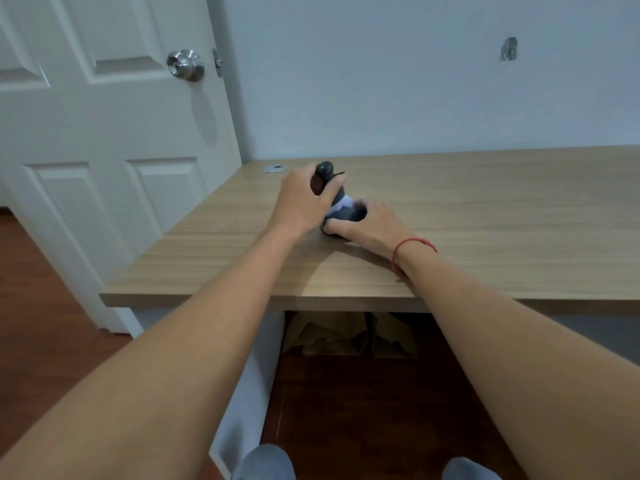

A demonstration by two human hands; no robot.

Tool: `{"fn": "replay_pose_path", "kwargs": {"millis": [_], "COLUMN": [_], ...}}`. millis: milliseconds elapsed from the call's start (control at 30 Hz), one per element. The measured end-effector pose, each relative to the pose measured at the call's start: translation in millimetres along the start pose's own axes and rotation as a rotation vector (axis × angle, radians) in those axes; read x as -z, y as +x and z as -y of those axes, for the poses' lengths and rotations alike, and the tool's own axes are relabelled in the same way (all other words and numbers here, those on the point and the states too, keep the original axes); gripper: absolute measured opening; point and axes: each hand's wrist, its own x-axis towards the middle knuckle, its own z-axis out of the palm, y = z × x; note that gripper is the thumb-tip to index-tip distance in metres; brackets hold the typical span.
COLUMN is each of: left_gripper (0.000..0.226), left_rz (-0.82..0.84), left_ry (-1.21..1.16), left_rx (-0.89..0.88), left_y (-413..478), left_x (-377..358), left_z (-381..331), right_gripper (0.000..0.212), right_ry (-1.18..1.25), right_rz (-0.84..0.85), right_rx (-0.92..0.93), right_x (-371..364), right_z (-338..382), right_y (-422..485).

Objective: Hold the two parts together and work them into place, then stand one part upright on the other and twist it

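Note:
A small dark grey object (325, 170) with a pale white middle part stands on the wooden desk (485, 209), partly blurred. My left hand (304, 202) grips its upper dark part, fingers curled round it. My right hand (372, 225) holds its dark lower part against the desk top, fingers wrapped round the base. A red string bracelet (412, 245) sits on my right wrist. Most of the object is hidden by both hands.
A silver cable grommet (273, 168) lies in the desk's far left corner. A white panel door with a steel knob (185, 65) stands at the left. Cardboard (346, 336) lies under the desk on the red-brown floor. A pale wall is behind.

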Motion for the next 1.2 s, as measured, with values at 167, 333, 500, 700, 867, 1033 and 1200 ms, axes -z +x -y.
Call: {"fn": "replay_pose_path", "kwargs": {"millis": [167,333,500,700,867,1033,1200], "left_gripper": [0.029,0.03,0.02,0.02,0.019,0.018,0.033], "left_rz": [0.069,0.181,0.313,0.675,0.739,0.531,0.65], "left_ry": [0.052,-0.143,0.022,0.147,0.12,0.083,-0.043], "left_rx": [0.039,0.1,0.065,0.133,0.139,0.126,0.263], "left_y": [4,14,21,45,46,30,35], "left_x": [5,1,-4,33,39,27,41], "left_z": [8,4,4,-27,-37,-19,-22], "right_gripper": [0.059,0.098,0.113,0.115,0.111,0.106,0.104], "right_ry": [0.016,0.05,0.071,0.087,0.085,0.079,0.063], "right_rz": [-0.012,0.015,-0.001,0.058,0.075,0.056,0.081], "right_rx": [0.008,0.003,-0.018,-0.01,-0.011,-0.013,-0.015], "right_x": [1,3,2,5,6,7,9], "right_z": [1,-1,-5,-7,-6,-4,-3], "right_y": [-3,-4,-2,4,3,-1,0]}}
